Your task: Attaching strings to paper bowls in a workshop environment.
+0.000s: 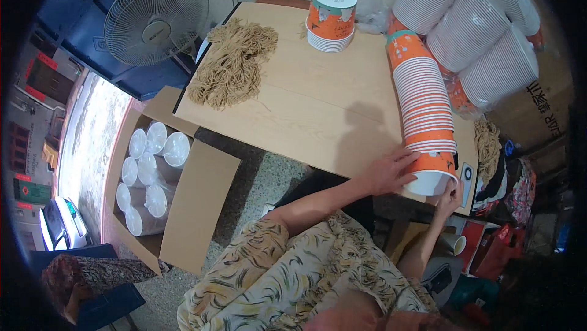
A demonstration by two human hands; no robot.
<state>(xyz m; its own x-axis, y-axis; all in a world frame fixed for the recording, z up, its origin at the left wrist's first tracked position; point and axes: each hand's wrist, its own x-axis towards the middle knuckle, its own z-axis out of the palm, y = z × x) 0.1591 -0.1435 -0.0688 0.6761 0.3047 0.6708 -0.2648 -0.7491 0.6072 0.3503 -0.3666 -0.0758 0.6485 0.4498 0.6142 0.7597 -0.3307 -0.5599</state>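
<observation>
A long row of nested orange paper tubs [425,101] with white rims lies along the right side of the table. Its near end is a tub whose white mouth [430,183] faces me. My left hand [391,172] rests against this tub's left side, fingers stretched out and spread on its wall. At the right edge of the same mouth, my right hand [450,196] is closed on the rim, fingertips partly hidden. A short upside-down stack of similar tubs [332,19] stands at the table's far edge.
Tan cords [235,65] lie heaped on the table's left end. Below, an open carton [199,205] holds several plastic-wrapped white stacks. A fan [156,25] stands behind left. Wrapped tub stacks [468,40] pile up at the right, near more cords [487,147]. A person's arm shows lower left.
</observation>
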